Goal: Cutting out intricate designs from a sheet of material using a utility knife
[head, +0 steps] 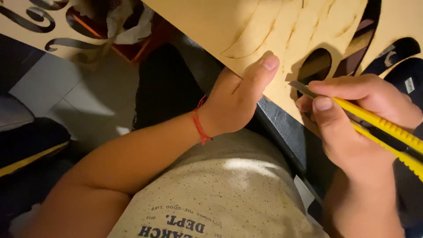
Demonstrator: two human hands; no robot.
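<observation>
- Gripping a yellow utility knife (379, 128), the right hand (352, 119) has its fingers closed tight round the handle; the blade tip meets the edge of a cut-out in the thin plywood sheet (264, 31), apparently to trim it.
- Left hand (240, 94) clamps the sheet's near edge, thumb on top, seemingly steadying it against the blade.
- Sheet rests tilted over a dark table edge (282, 128), scored curves showing.
- Red thread bracelet (199, 123) on left wrist.
</observation>
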